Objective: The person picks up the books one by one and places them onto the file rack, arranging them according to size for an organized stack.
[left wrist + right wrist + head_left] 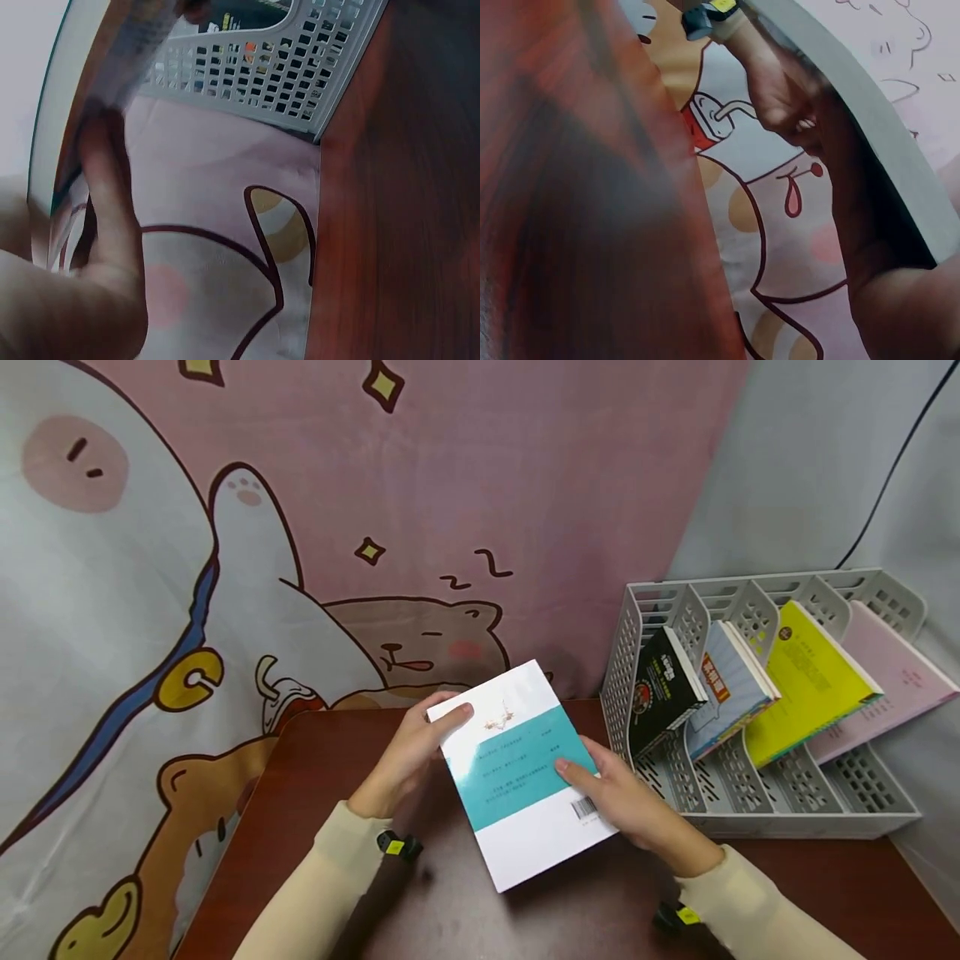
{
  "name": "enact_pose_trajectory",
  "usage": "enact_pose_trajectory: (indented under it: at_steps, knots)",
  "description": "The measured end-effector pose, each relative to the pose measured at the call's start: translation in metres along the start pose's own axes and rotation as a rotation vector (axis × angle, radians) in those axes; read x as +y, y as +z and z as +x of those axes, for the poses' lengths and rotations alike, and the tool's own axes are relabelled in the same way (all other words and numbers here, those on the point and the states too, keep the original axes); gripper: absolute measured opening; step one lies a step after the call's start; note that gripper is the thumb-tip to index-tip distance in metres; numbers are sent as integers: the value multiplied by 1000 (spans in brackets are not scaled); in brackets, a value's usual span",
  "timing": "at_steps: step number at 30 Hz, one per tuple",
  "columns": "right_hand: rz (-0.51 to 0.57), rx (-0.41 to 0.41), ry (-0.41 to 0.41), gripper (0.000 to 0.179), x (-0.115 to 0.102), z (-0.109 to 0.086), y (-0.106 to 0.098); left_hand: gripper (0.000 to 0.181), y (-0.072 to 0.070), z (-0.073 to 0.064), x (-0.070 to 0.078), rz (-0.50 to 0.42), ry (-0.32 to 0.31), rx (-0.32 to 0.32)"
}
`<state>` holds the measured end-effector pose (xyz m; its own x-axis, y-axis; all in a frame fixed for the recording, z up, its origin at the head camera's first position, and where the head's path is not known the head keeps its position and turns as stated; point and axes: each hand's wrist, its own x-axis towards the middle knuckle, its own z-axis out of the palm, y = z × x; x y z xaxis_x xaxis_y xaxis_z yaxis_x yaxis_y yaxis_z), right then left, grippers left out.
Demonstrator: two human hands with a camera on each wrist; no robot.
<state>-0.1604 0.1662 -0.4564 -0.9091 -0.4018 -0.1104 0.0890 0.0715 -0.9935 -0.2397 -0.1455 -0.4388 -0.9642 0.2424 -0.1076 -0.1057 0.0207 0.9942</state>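
A white book with a teal band [517,768] is held tilted above the table, its barcode side facing up. At its upper left edge the left hand [408,752] grips it, thumb on the cover and fingers beneath. The right hand [626,797] pinches the right edge near the barcode, thumb lying on the teal band. In the left wrist view, fingers of the left hand [112,217] pass behind the book [49,112]. The right wrist view shows the book's pale edge [870,112] above the fingers of the right hand [855,217].
To the right, a grey slotted rack [802,825] stands on the brown table [300,827]. Its compartments hold a black book [660,689], blue-grey books [723,693], a yellow book [810,685] and a pink book [892,685]. A cartoon-printed cloth [525,485] hangs behind.
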Motion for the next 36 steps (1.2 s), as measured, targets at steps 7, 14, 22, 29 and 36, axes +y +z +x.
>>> enact_pose_trajectory:
  at_steps: [7, 14, 22, 29, 36]
  knots:
    - [-28, 216, -60, 54, 0, 1, 14, 51, 31, -6, -1, 47, 7, 60]
    - [14, 408, -83, 51, -7, 7, 20, 57, 65, -25, -8, 157, 33, 10]
    - [54, 438, -73, 49, -8, 9, 27, 53, 74, -29, -15, 166, 143, 52]
    - [25, 416, -45, 52, -6, 12, 24, 52, 72, -29, -17, 188, 210, 78]
    - [54, 328, -6, 55, -15, 19, 8, 52, 65, -30, -18, 166, 195, 52]
